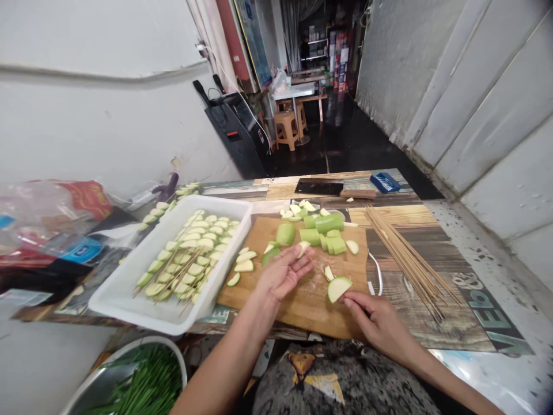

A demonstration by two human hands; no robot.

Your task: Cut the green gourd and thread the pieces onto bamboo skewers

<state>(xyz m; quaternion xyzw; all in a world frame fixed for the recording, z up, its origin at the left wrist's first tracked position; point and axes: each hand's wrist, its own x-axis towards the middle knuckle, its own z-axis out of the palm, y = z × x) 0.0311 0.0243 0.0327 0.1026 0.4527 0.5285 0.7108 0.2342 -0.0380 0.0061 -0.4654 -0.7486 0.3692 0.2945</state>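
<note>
Right hand (374, 314) pinches one slice (339, 289), long axis slanting up rightward. Left hand (285, 275) pinches one piece (304, 248). One knife (319, 188) lies beyond both.

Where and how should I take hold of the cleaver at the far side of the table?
Take the cleaver by its wooden handle, probably best with the right hand once freed, from above and the near side. The handle points right, away from the dark blade, and looks slim enough to close around. The blue box sits just beyond its end.

the tray (138, 276) is white (the cleaver's blade (318, 187) black).
</note>
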